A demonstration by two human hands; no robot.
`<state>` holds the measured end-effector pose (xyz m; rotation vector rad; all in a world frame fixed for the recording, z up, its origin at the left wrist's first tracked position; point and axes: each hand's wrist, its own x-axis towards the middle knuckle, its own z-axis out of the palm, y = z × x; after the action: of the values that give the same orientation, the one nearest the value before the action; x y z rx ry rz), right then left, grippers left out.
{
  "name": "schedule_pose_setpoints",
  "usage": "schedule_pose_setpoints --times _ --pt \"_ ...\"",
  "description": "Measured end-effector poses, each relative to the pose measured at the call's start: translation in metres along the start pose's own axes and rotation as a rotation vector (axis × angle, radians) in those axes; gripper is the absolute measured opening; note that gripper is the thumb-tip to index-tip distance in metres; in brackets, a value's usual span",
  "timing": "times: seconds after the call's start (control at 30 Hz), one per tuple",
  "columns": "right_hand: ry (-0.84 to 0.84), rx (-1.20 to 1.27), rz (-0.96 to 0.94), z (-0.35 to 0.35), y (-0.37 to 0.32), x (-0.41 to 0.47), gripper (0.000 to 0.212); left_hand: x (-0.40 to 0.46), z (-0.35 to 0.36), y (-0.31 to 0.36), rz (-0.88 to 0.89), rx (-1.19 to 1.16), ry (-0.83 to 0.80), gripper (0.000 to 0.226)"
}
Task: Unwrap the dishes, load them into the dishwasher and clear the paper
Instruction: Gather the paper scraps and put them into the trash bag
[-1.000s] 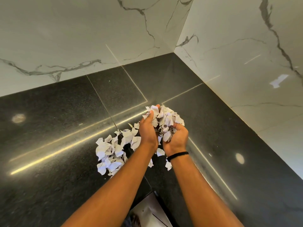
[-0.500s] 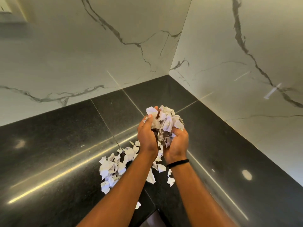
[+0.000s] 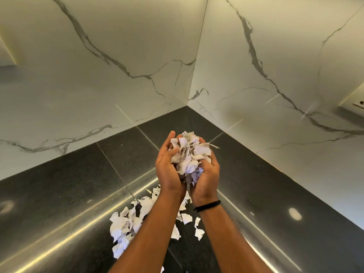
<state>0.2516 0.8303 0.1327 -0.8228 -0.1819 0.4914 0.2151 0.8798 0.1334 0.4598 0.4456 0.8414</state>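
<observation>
A bundle of torn white paper scraps (image 3: 188, 156) sits cupped between both palms, raised above the black counter (image 3: 69, 186). My left hand (image 3: 167, 166) holds it from the left, fingers curved upward around the heap. My right hand (image 3: 206, 180), with a black band at its wrist, cups it from the right. More loose paper scraps (image 3: 128, 223) lie scattered on the counter below my left forearm, with a few single pieces (image 3: 199, 232) between my forearms. No dishes or dishwasher are in view.
The counter ends in a corner formed by two white marble walls (image 3: 98, 85). A pale fitting (image 3: 354, 101) juts from the right wall at the frame edge. Tile joints and light streaks cross the glossy counter.
Both hands have lifted the cupped scraps higher off the counter and opened somewhat. A few more pieces now lie on the counter beneath. The view has tilted up toward the wall corner.
</observation>
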Motion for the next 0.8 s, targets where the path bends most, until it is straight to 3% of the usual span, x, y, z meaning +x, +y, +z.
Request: schedule_pose_setpoints --times 0.3,0.8 --pt "-0.019 0.129 0.019 0.015 -0.004 -0.006 0.057 0.005 0.006 -0.005 -0.024 -0.172 -0.009 0.043" --pt "-0.033 0.188 0.117 0.024 -0.045 -0.065 0.047 -0.066 0.02 0.014 0.034 -0.284 0.045 0.046"
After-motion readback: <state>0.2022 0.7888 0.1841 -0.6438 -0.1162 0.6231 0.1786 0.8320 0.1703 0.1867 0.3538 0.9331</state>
